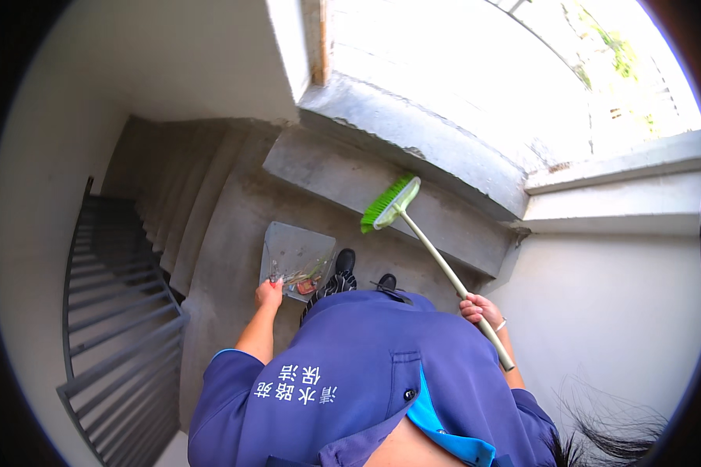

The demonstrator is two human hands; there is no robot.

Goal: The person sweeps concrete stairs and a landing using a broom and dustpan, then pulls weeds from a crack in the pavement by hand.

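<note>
My right hand (pixel 480 310) is closed around the pale handle of a broom (pixel 438 257). The broom's green-bristled head is raised in front of me, over the concrete ledge. At the left, my left hand (pixel 270 293) is closed at the near edge of a grey dustpan (pixel 298 251); what it grips there is mostly hidden by the fingers. Dry stalks, bits of litter and a reddish wrapper (pixel 306 286) lie in the dustpan near my hand. The dustpan is beside my left shoe (pixel 345 261).
Concrete stairs (pixel 201 216) descend at the left, beside a grey metal railing (pixel 122 303). A low concrete step (pixel 327 169) runs ahead below the sill (pixel 420 140) of a bright opening. A white wall (pixel 596 292) stands at the right.
</note>
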